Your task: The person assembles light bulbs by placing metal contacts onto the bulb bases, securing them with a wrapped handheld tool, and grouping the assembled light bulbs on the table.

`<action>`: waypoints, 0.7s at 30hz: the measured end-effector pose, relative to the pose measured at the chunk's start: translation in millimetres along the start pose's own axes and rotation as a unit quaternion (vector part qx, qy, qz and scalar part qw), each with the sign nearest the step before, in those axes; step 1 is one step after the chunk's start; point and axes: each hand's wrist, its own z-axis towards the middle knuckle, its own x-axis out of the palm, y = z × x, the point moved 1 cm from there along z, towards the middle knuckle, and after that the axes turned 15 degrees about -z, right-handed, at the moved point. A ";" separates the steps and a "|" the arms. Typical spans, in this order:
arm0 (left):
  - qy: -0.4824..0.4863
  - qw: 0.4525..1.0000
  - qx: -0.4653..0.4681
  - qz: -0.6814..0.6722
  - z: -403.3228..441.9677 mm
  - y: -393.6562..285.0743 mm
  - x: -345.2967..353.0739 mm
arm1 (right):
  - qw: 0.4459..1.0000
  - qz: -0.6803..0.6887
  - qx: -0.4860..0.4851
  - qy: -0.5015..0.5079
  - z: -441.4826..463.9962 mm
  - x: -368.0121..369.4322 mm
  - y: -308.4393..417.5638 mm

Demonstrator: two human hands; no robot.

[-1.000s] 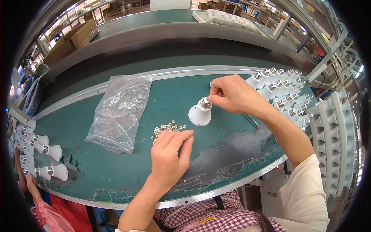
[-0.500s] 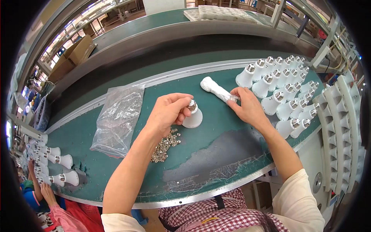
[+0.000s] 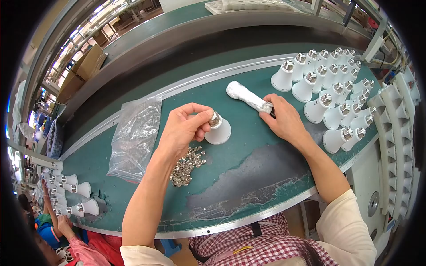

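A white LED bulb housing [image 3: 218,134] stands upright on the green bench, its metal screw base on top. My left hand [image 3: 188,126] pinches that screw base between thumb and fingers; whether a small cap is in the pinch is hidden. To the right, my right hand [image 3: 284,116] is closed round one end of a white-wrapped, stick-like tool [image 3: 247,97] with a thicker rounded far end. The tool lies low over the bench, tilted to the upper left. Below my left hand is a pile of small shiny metal caps [image 3: 186,167].
Several bulbs [image 3: 315,108] stand in rows at the right. A clear plastic bag [image 3: 135,138] lies on the left. More bulbs [image 3: 82,189] are at the far left, near a co-worker's hand [image 3: 65,227]. Stacked white trays [image 3: 392,146] stand beyond the bench's right edge.
The view has shifted slightly. My left hand stays at the bulb's screw base, its fingers a little further round it. My right hand keeps hold of the white-wrapped tool, which has turned slightly.
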 end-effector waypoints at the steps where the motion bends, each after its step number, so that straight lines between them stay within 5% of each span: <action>1: 0.000 1.000 0.004 0.003 0.5 -0.7 -0.9 | 1.000 0.002 -0.001 -0.005 -0.3 0.4 1.3; 9: -0.068 0.991 0.076 0.089 -21.5 5.0 -35.6 | 0.999 -0.014 -0.014 -0.033 -4.5 2.0 2.1; 12: -0.063 0.912 0.159 0.374 -34.3 16.9 -43.8 | 0.998 -0.010 -0.025 -0.053 -3.0 6.1 0.4; 21: 0.017 0.840 0.219 0.497 -31.1 33.3 -29.8 | 0.999 -0.010 -0.020 -0.042 -3.8 5.0 0.5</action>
